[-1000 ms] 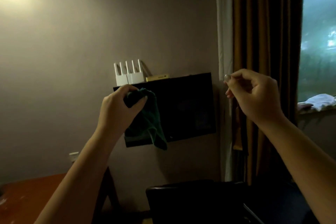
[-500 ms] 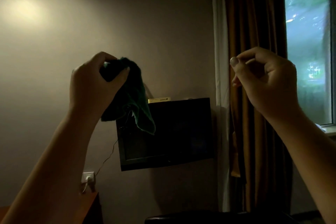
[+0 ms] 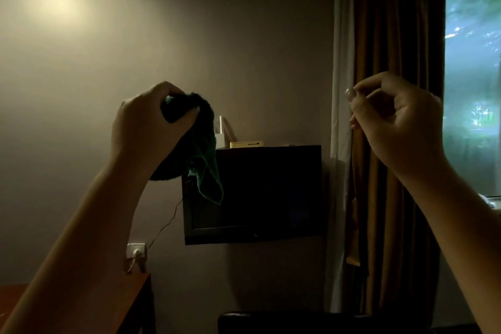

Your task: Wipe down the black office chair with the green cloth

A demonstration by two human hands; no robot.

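Observation:
My left hand [image 3: 147, 127] is raised in front of the wall and grips the bunched green cloth [image 3: 204, 154], whose loose corner hangs down over the television's upper left corner. My right hand [image 3: 393, 122] is raised at the same height to the right, its fingers curled with nothing visible in them. Only the top edge of the black office chair [image 3: 292, 321] shows, at the bottom of the view below both hands.
A black wall-mounted television [image 3: 265, 192] hangs ahead with a white router [image 3: 221, 133] and a yellow box [image 3: 246, 144] on top. A brown curtain [image 3: 390, 35] and a window [image 3: 473, 89] are at right. A wooden desk [image 3: 135, 295] and a wall socket [image 3: 135, 249] are at lower left.
The view tilted up from the chair, then dipped slightly. Both hands stay raised; the left keeps its grip on the cloth, the right stays curled.

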